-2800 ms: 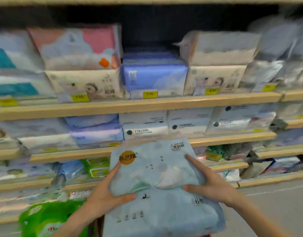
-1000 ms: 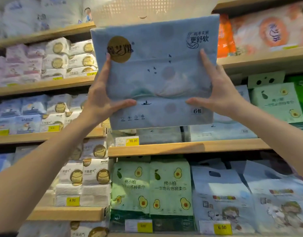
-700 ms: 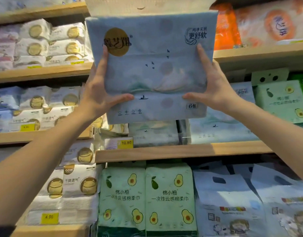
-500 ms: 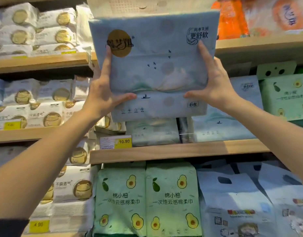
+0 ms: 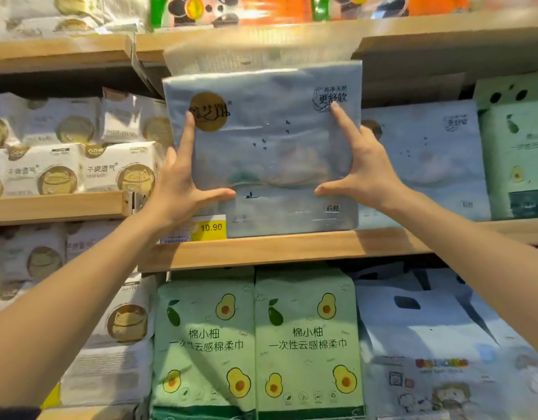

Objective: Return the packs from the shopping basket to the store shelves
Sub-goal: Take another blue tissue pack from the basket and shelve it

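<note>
A large pale-blue tissue pack [image 5: 270, 153] with a gold round logo stands upright on the wooden shelf [image 5: 292, 250], its lower edge at the shelf's front lip. My left hand [image 5: 180, 189] lies against its left side, with straight index finger and spread thumb on the front face. At the pack's right side my right hand [image 5: 364, 174] mirrors it, index finger near the printed characters. My other fingers sit at the pack's side edges, partly hidden. The shopping basket is out of view.
An identical blue pack [image 5: 422, 165] stands just to the right. A yellow 10.90 price tag [image 5: 208, 227] hangs at the shelf edge. White packs with gold cat logos [image 5: 80, 171] fill the left bay, green avocado packs [image 5: 255, 338] sit below, and another shelf board [image 5: 261, 34] runs close overhead.
The pack was lifted from waist height to the shelf, then moved forward and down. It now rests on the shelf board. My view has come closer.
</note>
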A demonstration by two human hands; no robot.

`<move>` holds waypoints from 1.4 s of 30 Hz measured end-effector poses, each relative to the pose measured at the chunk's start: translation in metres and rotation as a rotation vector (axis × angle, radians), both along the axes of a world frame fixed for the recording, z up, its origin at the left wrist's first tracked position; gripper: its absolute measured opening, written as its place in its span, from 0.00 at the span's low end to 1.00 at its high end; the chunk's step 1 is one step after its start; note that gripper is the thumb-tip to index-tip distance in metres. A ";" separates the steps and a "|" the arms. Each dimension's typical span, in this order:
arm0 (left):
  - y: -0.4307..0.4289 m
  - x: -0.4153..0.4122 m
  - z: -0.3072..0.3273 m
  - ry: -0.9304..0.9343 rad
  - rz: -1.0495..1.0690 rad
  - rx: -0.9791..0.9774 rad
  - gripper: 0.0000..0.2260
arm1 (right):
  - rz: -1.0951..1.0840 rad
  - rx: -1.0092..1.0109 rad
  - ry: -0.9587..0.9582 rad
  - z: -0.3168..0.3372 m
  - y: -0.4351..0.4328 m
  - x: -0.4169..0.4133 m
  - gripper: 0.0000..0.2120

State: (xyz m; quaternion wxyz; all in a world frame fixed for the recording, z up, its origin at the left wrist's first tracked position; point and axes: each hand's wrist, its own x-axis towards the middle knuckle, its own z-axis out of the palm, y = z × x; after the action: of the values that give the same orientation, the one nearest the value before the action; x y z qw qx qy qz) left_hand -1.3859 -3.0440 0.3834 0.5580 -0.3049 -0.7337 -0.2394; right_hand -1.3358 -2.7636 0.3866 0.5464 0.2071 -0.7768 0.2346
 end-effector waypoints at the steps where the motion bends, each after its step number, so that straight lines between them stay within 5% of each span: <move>1: 0.000 -0.004 -0.002 -0.032 -0.003 0.000 0.55 | -0.017 0.005 -0.023 -0.001 0.000 -0.005 0.56; 14: 0.010 -0.032 0.020 -0.427 0.198 -0.043 0.55 | -0.180 0.012 -0.245 0.018 -0.003 -0.051 0.55; 24: 0.020 -0.039 0.036 -0.528 0.348 -0.110 0.36 | -0.311 0.095 -0.388 0.035 -0.007 -0.066 0.58; 29: 0.018 -0.052 0.038 -0.540 0.340 -0.145 0.53 | -0.344 0.102 -0.409 0.038 -0.008 -0.074 0.58; 35: 0.023 -0.049 0.037 -0.604 0.246 -0.189 0.36 | -0.345 0.095 -0.427 0.038 -0.007 -0.085 0.53; 42: 0.018 -0.049 0.039 -0.614 0.292 -0.242 0.37 | -0.349 0.106 -0.413 0.037 -0.005 -0.084 0.51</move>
State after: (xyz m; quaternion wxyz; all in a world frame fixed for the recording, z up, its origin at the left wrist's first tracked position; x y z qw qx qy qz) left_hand -1.4350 -3.0257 0.4228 0.2998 -0.1746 -0.9260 -0.1487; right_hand -1.4195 -2.7684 0.4235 0.3970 0.0461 -0.9069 0.1332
